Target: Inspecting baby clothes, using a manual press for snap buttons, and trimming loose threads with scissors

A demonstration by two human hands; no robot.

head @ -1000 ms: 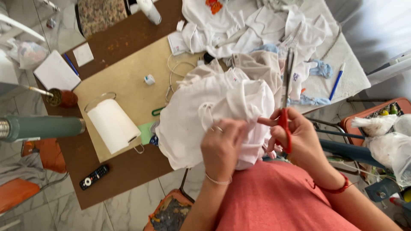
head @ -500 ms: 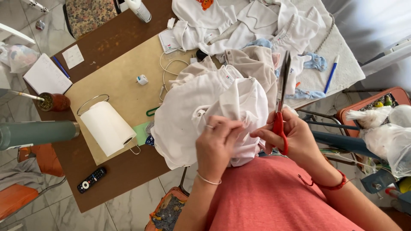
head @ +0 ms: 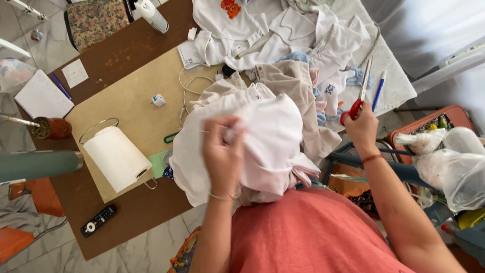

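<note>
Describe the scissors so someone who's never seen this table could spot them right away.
Start at the pile of white clothes on the table's far right. At its right edge, the right hand holds the scissors, blades pointing away. Their red handle separates them from the blue pen alongside.

At the centre of the frame a bunched garment [head: 268,146] lies on the counter [head: 126,50] under the left hand [head: 222,156]. Right of it, the right hand [head: 361,126] holds scissors [head: 359,96], a pen [head: 378,90] just beside them. A paper-towel roll [head: 116,157] lies at left, a remote [head: 98,221] below it. More clothes [head: 283,30] pile along the top.
</note>
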